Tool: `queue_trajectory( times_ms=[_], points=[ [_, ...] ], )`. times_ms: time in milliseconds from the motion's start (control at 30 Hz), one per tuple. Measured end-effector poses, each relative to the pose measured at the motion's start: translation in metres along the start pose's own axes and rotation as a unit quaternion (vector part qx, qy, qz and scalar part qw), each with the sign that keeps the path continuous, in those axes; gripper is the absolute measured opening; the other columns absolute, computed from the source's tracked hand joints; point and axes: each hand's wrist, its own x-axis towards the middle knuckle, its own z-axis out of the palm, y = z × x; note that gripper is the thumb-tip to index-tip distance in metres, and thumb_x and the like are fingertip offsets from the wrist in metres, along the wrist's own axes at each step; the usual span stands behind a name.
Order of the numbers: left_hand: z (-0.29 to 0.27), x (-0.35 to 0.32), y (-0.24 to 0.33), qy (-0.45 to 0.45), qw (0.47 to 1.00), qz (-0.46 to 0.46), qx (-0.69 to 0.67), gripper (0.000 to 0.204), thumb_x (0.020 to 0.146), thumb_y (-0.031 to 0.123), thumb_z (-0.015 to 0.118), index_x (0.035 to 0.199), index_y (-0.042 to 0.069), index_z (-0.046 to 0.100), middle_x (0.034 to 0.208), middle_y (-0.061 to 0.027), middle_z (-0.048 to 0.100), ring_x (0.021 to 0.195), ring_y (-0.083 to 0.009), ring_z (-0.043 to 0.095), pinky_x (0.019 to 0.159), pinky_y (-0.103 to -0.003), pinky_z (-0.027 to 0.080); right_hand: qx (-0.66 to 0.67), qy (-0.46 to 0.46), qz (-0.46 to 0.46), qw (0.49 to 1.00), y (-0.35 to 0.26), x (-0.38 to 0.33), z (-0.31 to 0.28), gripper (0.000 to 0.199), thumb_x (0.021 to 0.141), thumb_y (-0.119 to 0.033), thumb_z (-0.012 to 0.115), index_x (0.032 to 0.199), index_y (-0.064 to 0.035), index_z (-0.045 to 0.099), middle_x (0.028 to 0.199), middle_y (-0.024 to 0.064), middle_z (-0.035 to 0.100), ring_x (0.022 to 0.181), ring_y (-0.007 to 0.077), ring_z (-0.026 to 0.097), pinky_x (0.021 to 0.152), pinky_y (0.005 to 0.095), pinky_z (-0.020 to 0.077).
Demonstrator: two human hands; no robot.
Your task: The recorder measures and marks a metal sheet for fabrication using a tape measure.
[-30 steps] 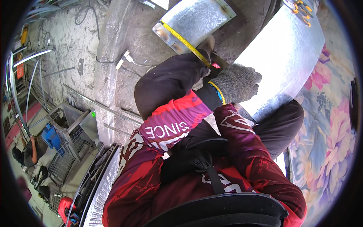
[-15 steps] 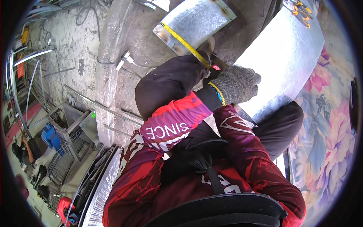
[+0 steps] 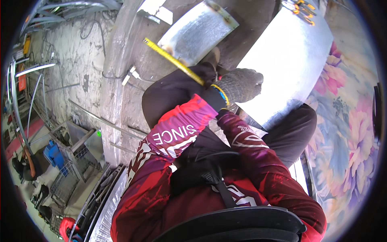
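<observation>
A grey knit glove covers my left hand (image 3: 240, 86), with a yellow and blue cuff at the wrist. Its fingers curl downward; what they hold, if anything, is hidden. My right forearm (image 3: 246, 131) passes under the left wrist, so the right hand's fingers are out of sight. From behind the left wrist a yellow tape measure blade (image 3: 173, 60) runs out to the upper left, its free end over the floor. Beyond it lies a small curved metal sheet (image 3: 201, 30) with brownish marks at its corners. A larger shiny metal sheet (image 3: 288, 60) lies just right of my left hand.
Orange-handled pliers (image 3: 303, 10) lie on the large sheet's far end. Flowered fabric (image 3: 346, 121) spreads on the right. Left are a white plug connector (image 3: 129, 75) with cable, a long metal bar (image 3: 105, 117) and a wire-mesh cart (image 3: 66, 169). My bent knees (image 3: 161, 94) flank the work.
The tape's free end has come off the small sheet's corner and now sticks out past it to the left. My left hand has shifted slightly left in the picture; the view has moved too.
</observation>
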Motion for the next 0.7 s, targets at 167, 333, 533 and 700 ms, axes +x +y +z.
queue_trajectory(
  times_ms=[167, 333, 533, 700],
  points=[
    [-0.029, 0.0, 0.025, 0.078, 0.996, 0.029, 0.041, 0.019, 0.088, 0.015, 0.059, 0.103, 0.005, 0.065, 0.101, -0.0136, 0.065, 0.095, -0.0304, 0.066, 0.083, -0.043, 0.054, -0.034, -0.124, -0.161, 0.979, -0.025, -0.016, -0.043, 0.041, 0.097, -0.038, 0.043, 0.116, -0.0169, 0.074, 0.112, 0.0122, 0.073, 0.105, 0.0273, 0.07, 0.093, 0.0465, 0.0509],
    [-0.102, -0.05, 0.071, 0.301, 0.951, -0.012, -0.066, 0.021, 0.096, 0.011, 0.055, 0.107, -0.002, 0.067, 0.099, -0.0101, 0.067, 0.087, -0.02, 0.066, 0.079, -0.033, 0.053, 0.343, 0.025, -0.186, 0.92, -0.051, -0.047, -0.117, 0.031, 0.083, -0.028, 0.062, 0.106, -0.0092, 0.072, 0.105, 0.0219, 0.07, 0.102, 0.039, 0.066, 0.093, 0.0405, 0.0499],
    [-0.187, -0.163, 0.121, 0.59, 0.807, -0.025, 0.004, 0.032, 0.104, 0.021, 0.049, 0.113, -0.007, 0.061, 0.099, -0.0156, 0.066, 0.086, -0.0252, 0.068, 0.082, -0.037, 0.058, 0.398, 0.022, -0.167, 0.902, -0.043, -0.077, -0.17, 0.025, 0.078, -0.021, 0.069, 0.096, -0.0046, 0.067, 0.096, 0.0206, 0.065, 0.1, 0.037, 0.063, 0.086, 0.0443, 0.0503],
    [-0.206, -0.188, 0.124, 0.588, 0.804, -0.004, -0.091, 0.045, 0.101, 0.035, 0.055, 0.121, -0.005, 0.058, 0.113, -0.0171, 0.061, 0.104, -0.0278, 0.062, 0.094, -0.043, 0.053, 0.491, 0.096, -0.28, 0.819, -0.043, -0.128, -0.207, 0.029, 0.077, -0.023, 0.069, 0.1, -0.0046, 0.067, 0.098, 0.0185, 0.065, 0.103, 0.0344, 0.062, 0.091, 0.042, 0.0495]
  ],
)
